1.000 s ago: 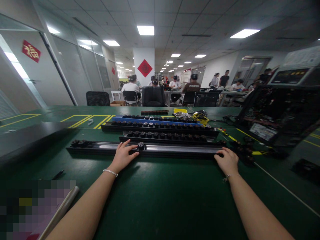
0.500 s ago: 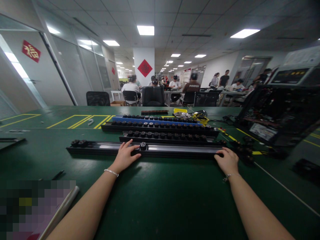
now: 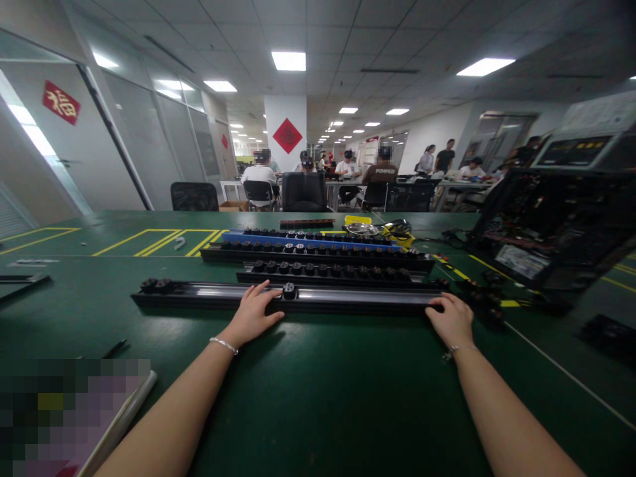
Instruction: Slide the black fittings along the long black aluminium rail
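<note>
A long black rail [image 3: 348, 297] with a shiny metal channel lies across the green table [image 3: 318, 397] in front of me. My left hand [image 3: 252, 314] rests flat on the rail's middle, fingers spread, just left of a small black slider [image 3: 289, 290] sitting in the channel. My right hand [image 3: 451, 318] grips the rail's right end. Two more black sliders [image 3: 158, 285] sit near the rail's left end.
Behind the near rail lie three more rails loaded with black sliders [image 3: 318, 255], one on a blue strip. A metal bowl [image 3: 362, 229] and yellow box stand beyond. A black machine [image 3: 551, 225] fills the right side. A metal tube [image 3: 124, 417] lies near left. People sit at far desks.
My left hand and the small black slider have shifted to the right along the rail. A dark object at the left edge a second ago is gone. My right hand stays put.
</note>
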